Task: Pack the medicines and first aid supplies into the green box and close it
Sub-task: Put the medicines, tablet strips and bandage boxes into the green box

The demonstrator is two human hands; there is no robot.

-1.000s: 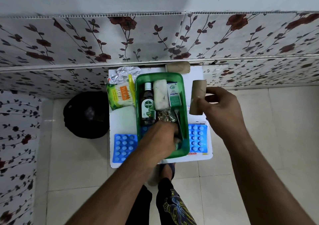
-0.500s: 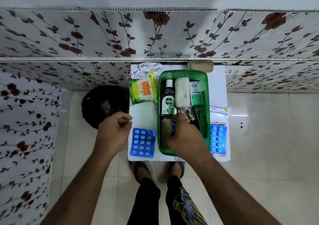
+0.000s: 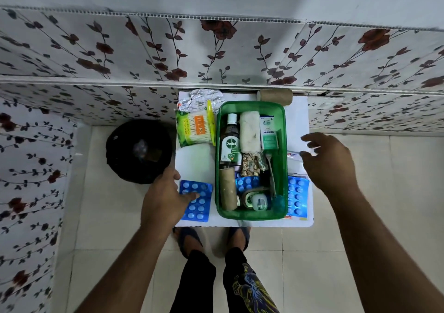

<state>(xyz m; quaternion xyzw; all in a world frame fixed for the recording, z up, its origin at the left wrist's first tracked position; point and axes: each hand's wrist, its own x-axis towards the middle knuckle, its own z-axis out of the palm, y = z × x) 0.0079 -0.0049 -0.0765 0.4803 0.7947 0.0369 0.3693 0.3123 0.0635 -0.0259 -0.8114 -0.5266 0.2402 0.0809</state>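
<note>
The green box [image 3: 252, 107] stands open on a small white table [image 3: 195, 162]. Inside lie a Dettol bottle [image 3: 231, 144], a white gauze roll [image 3: 249, 132], a small medicine carton [image 3: 269, 133], a brown bandage roll [image 3: 227, 189], a blue blister pack [image 3: 247, 184], a foil strip and a small jar. My left hand [image 3: 165, 197] rests its fingers on a blue blister pack [image 3: 198, 203] left of the box; I cannot tell whether it grips it. My right hand [image 3: 329, 161] hovers open to the right of the box, above papers and another blue blister pack [image 3: 296, 198].
A cotton swab packet [image 3: 194, 130] and crumpled foil [image 3: 200, 100] lie at the table's back left. A brown roll [image 3: 275, 95] sits behind the box against the flowered wall. A black bin [image 3: 139, 150] stands on the floor to the left. My feet [image 3: 213, 238] are under the table's front edge.
My right hand left the box, with a brown roll lying inside where it was, and moved out to the right. My left hand moved from the table's left edge onto the blue blister pack.
</note>
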